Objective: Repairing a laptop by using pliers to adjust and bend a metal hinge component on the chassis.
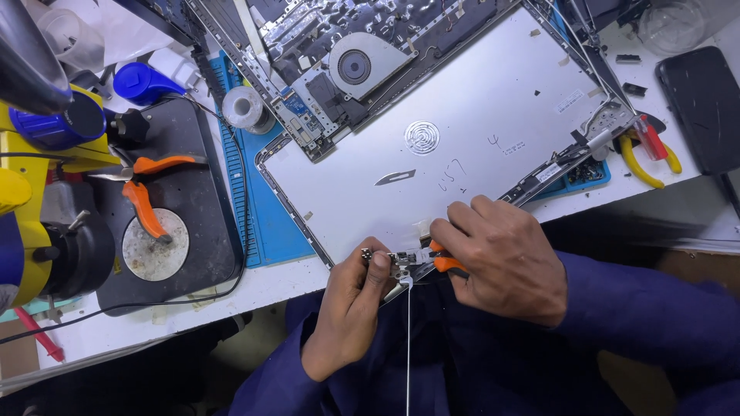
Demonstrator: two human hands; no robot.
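Left hand (354, 296) pinches a small metal part (393, 260); right hand (505, 258) grips orange pliers (441, 258) on it. Laptop lid (432, 154) w/ loose blade (395, 177) lies just beyond on bench (254, 289).

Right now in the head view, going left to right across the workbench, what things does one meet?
Yellow-and-blue machine → orange-handled pliers on the black pad → solder spool → loose scalpel blade on the silver laptop lid → yellow-handled cutters → black phone.
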